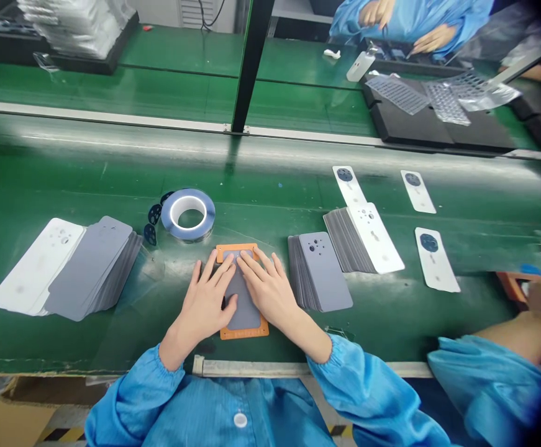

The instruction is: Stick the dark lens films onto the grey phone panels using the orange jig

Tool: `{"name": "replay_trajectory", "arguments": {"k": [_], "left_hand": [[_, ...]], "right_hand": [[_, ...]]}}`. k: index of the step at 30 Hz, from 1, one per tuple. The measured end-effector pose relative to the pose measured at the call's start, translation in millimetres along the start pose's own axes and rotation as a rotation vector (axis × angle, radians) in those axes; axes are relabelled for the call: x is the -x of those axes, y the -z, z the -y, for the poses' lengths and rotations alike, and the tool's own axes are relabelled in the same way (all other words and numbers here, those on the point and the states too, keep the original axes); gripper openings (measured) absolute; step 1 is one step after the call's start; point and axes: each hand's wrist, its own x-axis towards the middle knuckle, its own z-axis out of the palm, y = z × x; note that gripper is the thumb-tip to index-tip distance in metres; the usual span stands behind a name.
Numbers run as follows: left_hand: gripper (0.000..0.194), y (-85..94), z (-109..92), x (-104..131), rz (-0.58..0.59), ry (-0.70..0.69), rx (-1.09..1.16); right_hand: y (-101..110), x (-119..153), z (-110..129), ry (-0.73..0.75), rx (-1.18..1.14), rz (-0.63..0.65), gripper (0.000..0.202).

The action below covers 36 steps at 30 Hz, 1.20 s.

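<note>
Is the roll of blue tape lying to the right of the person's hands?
No. The roll of blue tape lies left of both hands, beyond the left hand, beside the orange frame.

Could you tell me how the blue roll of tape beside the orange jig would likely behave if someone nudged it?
The blue roll of tape lies flat on the green belt, so it would probably slide, not roll. Its open core suggests it is light. Stood on edge, it could well roll.

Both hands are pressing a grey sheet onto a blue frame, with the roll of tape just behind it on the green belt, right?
Not quite: the frame is orange, not blue. The head view shows the left hand and right hand flat on the grey sheet, with the tape roll behind on the green belt.
</note>
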Motion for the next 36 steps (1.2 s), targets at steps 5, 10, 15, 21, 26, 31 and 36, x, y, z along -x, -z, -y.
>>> {"name": "replay_trajectory", "arguments": {"k": [5,10,15,21,26,31,36], "left_hand": [[0.057,-2.7,1,-1,-0.078,0.014,0.113],[0.032,-1.4,-4,10,-0.332,0.196,0.415],[0.036,10.0,-5,18,-0.182,0.446,0.819],[0.031,5.5,1,8,-0.141,0.502,1.208],[0.043,12.4,13,9,-0.352,0.491,1.038],[0.033,17.7,44,32,-0.889,0.454,0.274],[0.048,13.3,58,54,-0.867,0.62,0.105]], "right_hand": [[3,14,10,-0.158,-0.058,-0.016,0.045],[14,35,34,-0.278,-0.266,-0.095,0.042],[49,33,48,-0.279,-0.656,-0.092,0.037],[50,3,30,-0.494,-0.871,0.192,0.052],[50,-41,-20,-0.493,-1.102,0.201,0.04],[50,-142,-94,-0.637,-0.733,0.033,0.041],[29,-228,-118,-0.679,-0.551,0.02,0.039]]}}
